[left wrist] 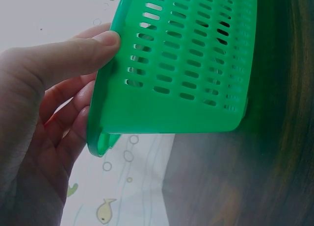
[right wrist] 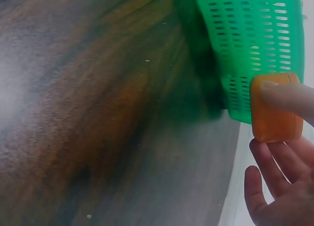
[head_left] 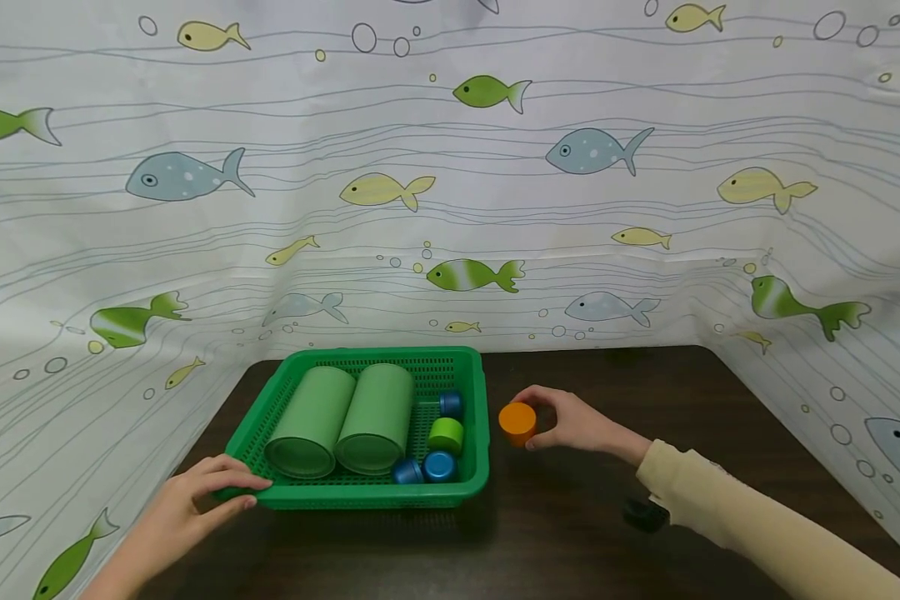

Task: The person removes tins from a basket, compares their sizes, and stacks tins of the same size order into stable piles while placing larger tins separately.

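Note:
My left hand (head_left: 202, 493) grips the rim of a green plastic basket (head_left: 367, 493) at its front left corner. In the left wrist view the thumb lies on the outer face of the basket wall (left wrist: 117, 108), the other fingers behind the rim. Beyond the basket's right side, my right hand (head_left: 573, 422) pinches a small orange round container (head_left: 517, 423) between thumb and fingers. The right wrist view has the thumb on the side of this orange container (right wrist: 274, 120) and fingertips at its lower end; it overlaps the basket wall (right wrist: 245, 39) there.
Two large pale green cylinders (head_left: 378, 408) lie side by side in the basket. To their right are a lime green container (head_left: 446, 436) and several blue ones (head_left: 440, 467). The dark wooden table (head_left: 607, 375) meets a fish-patterned sheet (head_left: 495, 208) at the back and sides.

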A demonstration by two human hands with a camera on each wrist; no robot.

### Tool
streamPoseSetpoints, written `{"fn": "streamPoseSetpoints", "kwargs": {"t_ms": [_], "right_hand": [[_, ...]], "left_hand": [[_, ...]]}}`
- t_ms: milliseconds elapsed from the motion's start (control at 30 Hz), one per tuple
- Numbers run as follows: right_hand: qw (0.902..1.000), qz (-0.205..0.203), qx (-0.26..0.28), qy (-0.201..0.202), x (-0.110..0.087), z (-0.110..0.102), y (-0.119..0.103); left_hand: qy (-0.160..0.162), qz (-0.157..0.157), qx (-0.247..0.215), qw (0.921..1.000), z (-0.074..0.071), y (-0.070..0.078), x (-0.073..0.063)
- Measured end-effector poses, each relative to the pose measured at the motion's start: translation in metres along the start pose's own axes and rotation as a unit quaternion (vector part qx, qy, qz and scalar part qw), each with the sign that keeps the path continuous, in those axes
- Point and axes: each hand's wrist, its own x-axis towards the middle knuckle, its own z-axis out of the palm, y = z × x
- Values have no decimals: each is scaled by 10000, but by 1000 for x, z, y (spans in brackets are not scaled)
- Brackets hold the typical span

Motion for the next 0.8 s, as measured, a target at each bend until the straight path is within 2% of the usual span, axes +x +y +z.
{"fn": "streamPoseSetpoints", "kwargs": {"t_ms": [167, 467, 800], "right_hand": [[9998, 109, -72, -142, -3, 8, 8], [9987, 87, -244, -444, -8, 20, 17], [9981, 78, -406, -467, -10, 22, 25]], "left_hand": [[-10, 53, 10, 10000, 0, -1, 0], [-51, -62, 55, 10000, 0, -1, 1], [-82, -6, -61, 9999, 0, -1, 0]]}}
